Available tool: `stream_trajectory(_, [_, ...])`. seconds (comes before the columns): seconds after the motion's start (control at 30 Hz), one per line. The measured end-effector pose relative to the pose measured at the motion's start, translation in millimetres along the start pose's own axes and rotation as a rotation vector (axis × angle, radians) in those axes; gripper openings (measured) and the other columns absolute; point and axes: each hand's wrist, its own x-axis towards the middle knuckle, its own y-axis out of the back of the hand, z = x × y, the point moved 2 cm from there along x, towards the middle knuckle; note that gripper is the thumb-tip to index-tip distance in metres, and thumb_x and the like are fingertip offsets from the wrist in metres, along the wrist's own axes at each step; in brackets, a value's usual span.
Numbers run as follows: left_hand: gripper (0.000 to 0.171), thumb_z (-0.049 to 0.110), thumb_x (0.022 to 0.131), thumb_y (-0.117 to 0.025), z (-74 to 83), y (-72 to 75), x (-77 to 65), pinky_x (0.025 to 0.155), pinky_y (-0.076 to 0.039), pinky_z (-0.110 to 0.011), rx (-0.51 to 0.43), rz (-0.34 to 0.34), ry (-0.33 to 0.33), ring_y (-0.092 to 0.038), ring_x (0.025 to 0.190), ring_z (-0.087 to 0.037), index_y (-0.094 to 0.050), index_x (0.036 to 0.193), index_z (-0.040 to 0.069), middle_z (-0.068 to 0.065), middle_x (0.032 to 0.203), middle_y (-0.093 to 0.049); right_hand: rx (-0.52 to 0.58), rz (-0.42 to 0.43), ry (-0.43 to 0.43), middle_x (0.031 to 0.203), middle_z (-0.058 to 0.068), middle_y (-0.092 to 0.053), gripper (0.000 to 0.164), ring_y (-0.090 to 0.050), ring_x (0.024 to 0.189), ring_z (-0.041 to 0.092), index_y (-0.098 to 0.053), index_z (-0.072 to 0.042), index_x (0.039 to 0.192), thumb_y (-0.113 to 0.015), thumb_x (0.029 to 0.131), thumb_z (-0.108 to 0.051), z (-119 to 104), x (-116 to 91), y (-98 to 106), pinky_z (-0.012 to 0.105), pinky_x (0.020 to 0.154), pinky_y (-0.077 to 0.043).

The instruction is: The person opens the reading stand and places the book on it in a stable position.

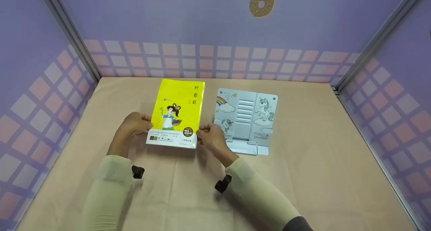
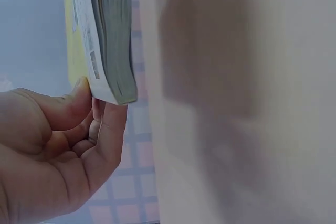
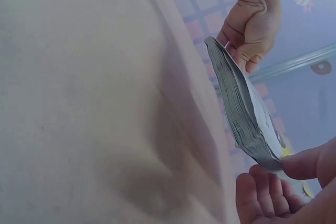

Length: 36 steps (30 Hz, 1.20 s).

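A yellow paperback book (image 1: pixel 176 104) with a drawn child on its cover is held between both hands, cover up. My left hand (image 1: pixel 136 123) pinches its left edge near the bottom, thumb on the cover and fingers beneath. At the lower right edge, my right hand (image 1: pixel 212 136) pinches it the same way. Both wrist views show the book's page edges (image 2: pixel 118 40) raised off the table, with a shadow below. Just right of the book, a pale blue metal book stand (image 1: pixel 245 120) with unicorn pictures stands partly behind my right hand.
A pink cloth covers the table (image 1: pixel 313 173). Purple walls with a pink and white check pattern (image 1: pixel 188 61) close it in at the back and both sides. Metal posts (image 1: pixel 367 49) stand at the back corners.
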Motion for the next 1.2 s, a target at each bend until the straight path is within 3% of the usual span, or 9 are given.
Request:
stream_trajectory(0.1, [0.038, 0.003, 0.092, -0.052, 11.8, -0.3, -5.4, 0.09, -0.054, -0.038, -0.054, 0.019, -0.051, -0.062, 0.094, -0.023, -0.051, 0.129, -0.004, -0.018, 0.115, -0.058, -0.001, 0.043, 0.057, 0.092, 0.008, -0.065, 0.021, -0.069, 0.087, 0.028, -0.061, -0.005, 0.108, -0.062, 0.089, -0.015, -7.6, -2.2, 8.2, 0.039, 0.078, -0.058])
stream_trajectory(0.33, [0.031, 0.003, 0.094, -0.052, 40.9, -10.8, -15.4, 0.083, -0.057, -0.036, -0.104, 0.089, -0.19, -0.061, 0.092, -0.024, -0.052, 0.124, -0.003, -0.015, 0.105, -0.054, -0.089, 0.148, 0.19, 0.096, 0.004, -0.064, 0.032, -0.066, 0.081, 0.019, -0.06, -0.011, 0.119, -0.062, 0.088, -0.018, -22.2, -6.0, 38.6, 0.022, 0.065, -0.055])
stream_trajectory(0.6, [0.022, 0.003, 0.092, -0.055, 80.1, -36.3, -16.7, 0.084, -0.056, -0.035, -0.1, 0.224, -0.347, -0.061, 0.094, -0.025, -0.056, 0.114, 0.002, -0.013, 0.104, -0.058, -0.142, 0.267, 0.287, 0.097, 0.002, -0.066, 0.028, -0.065, 0.082, 0.016, -0.063, -0.013, 0.115, -0.061, 0.087, -0.016, -26.7, -6.7, 83.2, 0.024, 0.068, -0.056])
stream_trajectory(0.87, [0.018, 0.003, 0.09, -0.059, 112.5, -67.7, -16.4, 0.077, -0.054, -0.03, -0.073, 0.326, -0.477, -0.06, 0.088, -0.022, -0.059, 0.108, 0.002, -0.011, 0.098, -0.062, -0.149, 0.336, 0.294, 0.098, 0.005, -0.065, 0.025, -0.067, 0.083, 0.017, -0.064, -0.012, 0.112, -0.061, 0.088, -0.02, -22.1, -1.4, 125.4, 0.024, 0.069, -0.057])
stream_trajectory(1.2, [0.028, 0.003, 0.089, -0.062, 144.1, -112.7, -9.9, 0.079, -0.053, -0.03, -0.127, 0.318, -0.577, -0.06, 0.089, -0.021, -0.057, 0.116, 0.009, -0.009, 0.097, -0.063, -0.211, 0.42, 0.273, 0.104, 0.005, -0.067, 0.024, -0.068, 0.088, 0.018, -0.063, -0.013, 0.114, -0.062, 0.091, -0.02, -3.8, 2.5, 173.9, 0.024, 0.069, -0.057])
